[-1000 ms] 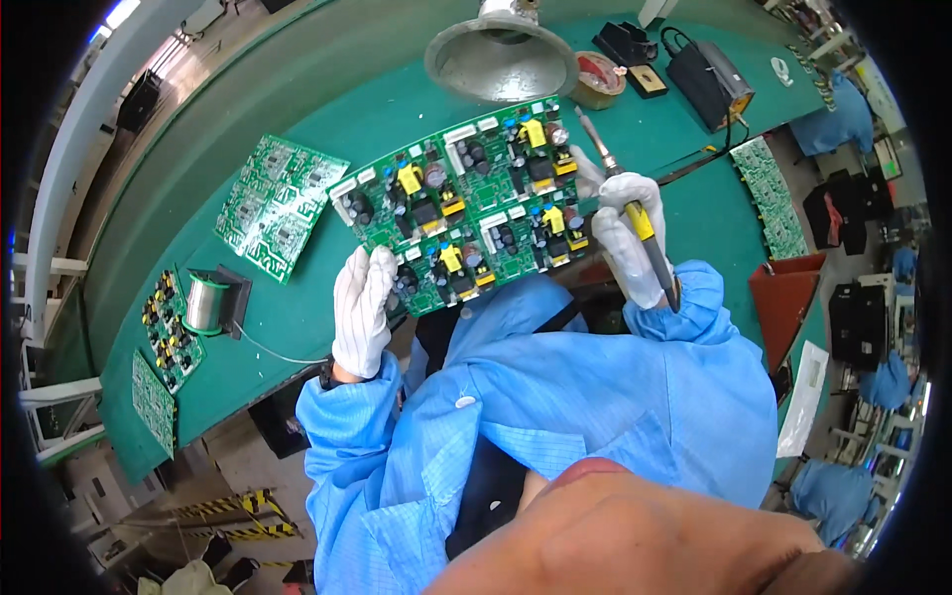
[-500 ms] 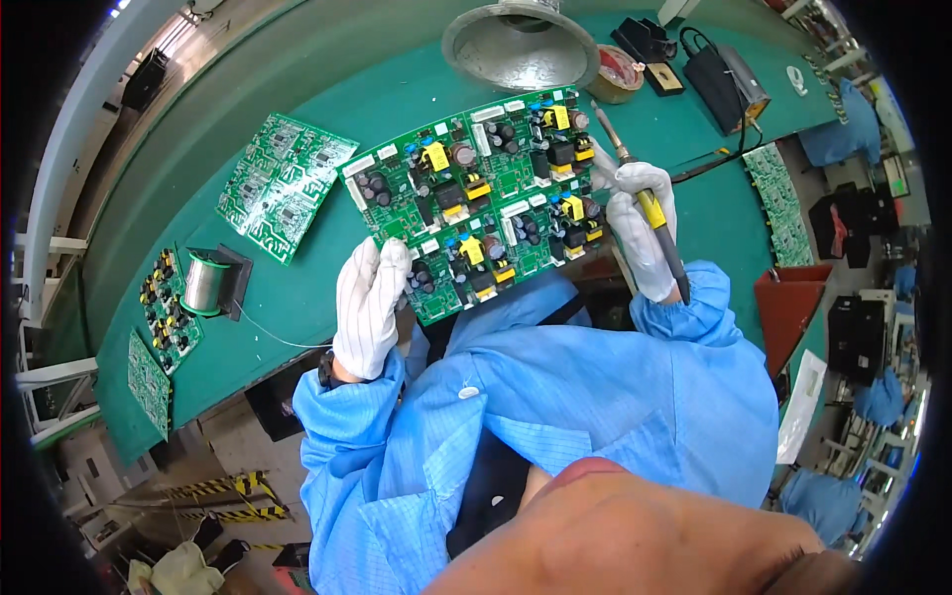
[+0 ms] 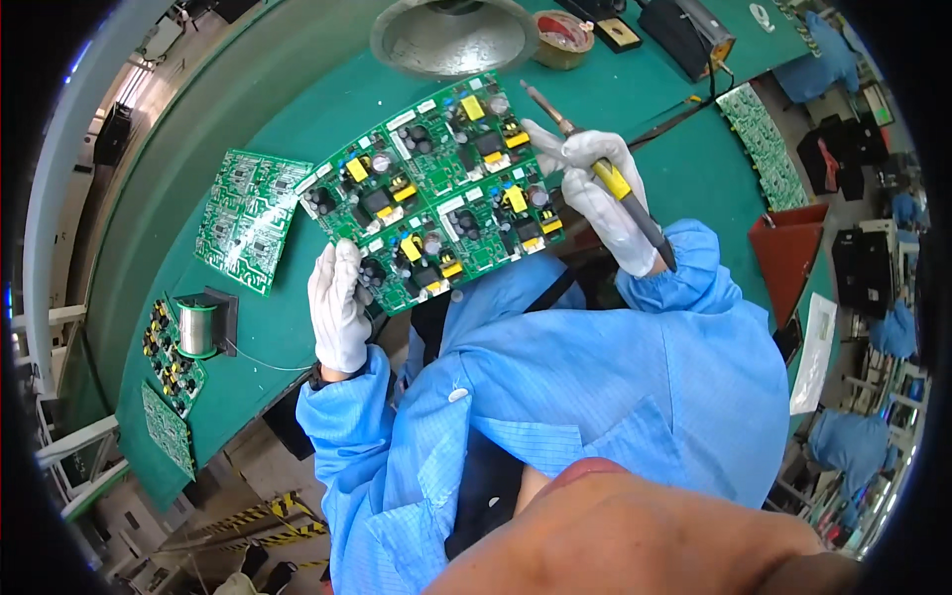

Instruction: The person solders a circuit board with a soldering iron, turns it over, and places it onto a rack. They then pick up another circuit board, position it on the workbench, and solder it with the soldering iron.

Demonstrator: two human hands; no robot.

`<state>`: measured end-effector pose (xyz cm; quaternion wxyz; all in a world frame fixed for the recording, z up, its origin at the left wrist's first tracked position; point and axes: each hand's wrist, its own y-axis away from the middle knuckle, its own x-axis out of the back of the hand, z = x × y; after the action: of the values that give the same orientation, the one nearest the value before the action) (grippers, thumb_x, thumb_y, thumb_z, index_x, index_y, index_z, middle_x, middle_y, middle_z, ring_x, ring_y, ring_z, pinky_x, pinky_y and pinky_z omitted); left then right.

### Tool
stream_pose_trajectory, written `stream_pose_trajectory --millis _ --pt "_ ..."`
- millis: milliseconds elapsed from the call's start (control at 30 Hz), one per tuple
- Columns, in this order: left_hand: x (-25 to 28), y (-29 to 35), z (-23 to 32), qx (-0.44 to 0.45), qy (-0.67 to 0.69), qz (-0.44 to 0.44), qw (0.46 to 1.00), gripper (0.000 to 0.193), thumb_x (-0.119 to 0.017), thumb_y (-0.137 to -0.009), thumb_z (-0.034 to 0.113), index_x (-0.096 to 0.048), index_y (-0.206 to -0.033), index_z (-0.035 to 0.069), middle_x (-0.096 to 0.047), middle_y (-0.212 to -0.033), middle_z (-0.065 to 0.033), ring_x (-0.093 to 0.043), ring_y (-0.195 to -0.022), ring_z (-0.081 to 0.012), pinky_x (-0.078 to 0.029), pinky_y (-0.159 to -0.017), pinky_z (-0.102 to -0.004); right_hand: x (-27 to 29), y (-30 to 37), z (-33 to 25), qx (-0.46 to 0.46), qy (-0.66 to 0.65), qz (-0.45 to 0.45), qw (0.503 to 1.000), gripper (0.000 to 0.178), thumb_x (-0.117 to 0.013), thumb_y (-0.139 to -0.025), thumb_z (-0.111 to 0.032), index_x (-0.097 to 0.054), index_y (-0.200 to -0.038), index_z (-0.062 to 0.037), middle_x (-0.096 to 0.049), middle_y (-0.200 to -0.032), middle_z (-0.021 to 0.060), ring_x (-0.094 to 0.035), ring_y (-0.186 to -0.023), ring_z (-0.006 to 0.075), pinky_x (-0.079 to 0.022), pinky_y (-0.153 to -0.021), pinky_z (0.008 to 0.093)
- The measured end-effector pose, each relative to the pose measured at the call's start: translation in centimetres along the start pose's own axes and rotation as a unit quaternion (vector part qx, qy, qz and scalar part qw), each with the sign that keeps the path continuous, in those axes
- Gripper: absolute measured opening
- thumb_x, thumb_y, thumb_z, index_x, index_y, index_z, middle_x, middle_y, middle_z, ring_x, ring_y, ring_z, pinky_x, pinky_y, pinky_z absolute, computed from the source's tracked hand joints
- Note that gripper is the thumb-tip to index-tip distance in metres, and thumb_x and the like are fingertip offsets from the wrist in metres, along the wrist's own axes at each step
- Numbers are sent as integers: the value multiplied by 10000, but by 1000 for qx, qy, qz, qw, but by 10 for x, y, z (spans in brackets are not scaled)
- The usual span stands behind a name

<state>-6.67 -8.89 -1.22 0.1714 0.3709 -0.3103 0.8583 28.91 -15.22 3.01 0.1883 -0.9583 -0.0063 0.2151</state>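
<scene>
A green circuit board panel [image 3: 428, 203], its component side up with yellow and black parts, is held over the near edge of the bench. My left hand [image 3: 339, 307], in a white glove, grips its lower left corner. My gloved right hand [image 3: 605, 193] holds a soldering iron [image 3: 617, 184] with a yellow band, its tip pointing up and to the left. Fingers of that same hand also touch the panel's right edge. Solder wire from a spool [image 3: 197, 329] runs toward my left hand; whether the fingers hold its end is hidden.
Another board [image 3: 250, 220] lies left of the panel. Further left are smaller boards [image 3: 171, 424]. A metal funnel hood [image 3: 451, 40] hangs at the back, beside a round tub [image 3: 562, 42] and a soldering station [image 3: 684, 38]. A red bin [image 3: 786, 253] stands right, near another long board [image 3: 762, 147].
The view has shifted, so bench items sit elsewhere in the picture. The panel is still between both hands and looks slightly turned; the iron remains in my right hand.
</scene>
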Motion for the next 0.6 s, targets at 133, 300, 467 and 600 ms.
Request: stream_pose_trajectory --millis 133,300,467,600 --pt "-2 -2 -5 -32 -6 20 999 810 -525 -657 -176 -510 -1430 66 -587 -1309 -244 -577 -1182 -440 -466 -996 -458 1 -5 5 16 -36 -18 999 311 -624 -884 115 -541 -1150 -24 -548 -1111 106 -436 -1385 385 -510 -929 234" --pt "-6 -2 -12 24 71 15 997 746 -487 -680 -184 -552 -1387 43 -601 -1295 -234 -603 -1154 -412 -490 -976 -433 -4 -2 5 43 -2 -23 999 235 -587 -914 97 -540 -1123 -1 -556 -1140 127 -513 -1308 371 -526 -975 283" --pt "-9 -1 -16 -34 5 55 998 682 -488 -718 -178 -579 -1360 35 -610 -1300 -208 -625 -1136 -370 -498 -965 -399 -10 0 5 14 -68 -4 998 161 -551 -967 29 -530 -1124 0 -557 -1175 157 -586 -1208 331 -539 -959 281" --pt "-11 1 -22 96 189 23 977 582 -491 -800 -147 -586 -1346 29 -617 -1293 -205 -635 -1127 -352 -502 -964 -390 -10 0 7 27 -21 3 999 166 -539 -985 7 -516 -1147 -18 -554 -1207 175 -603 -1147 265 -543 -915 256"
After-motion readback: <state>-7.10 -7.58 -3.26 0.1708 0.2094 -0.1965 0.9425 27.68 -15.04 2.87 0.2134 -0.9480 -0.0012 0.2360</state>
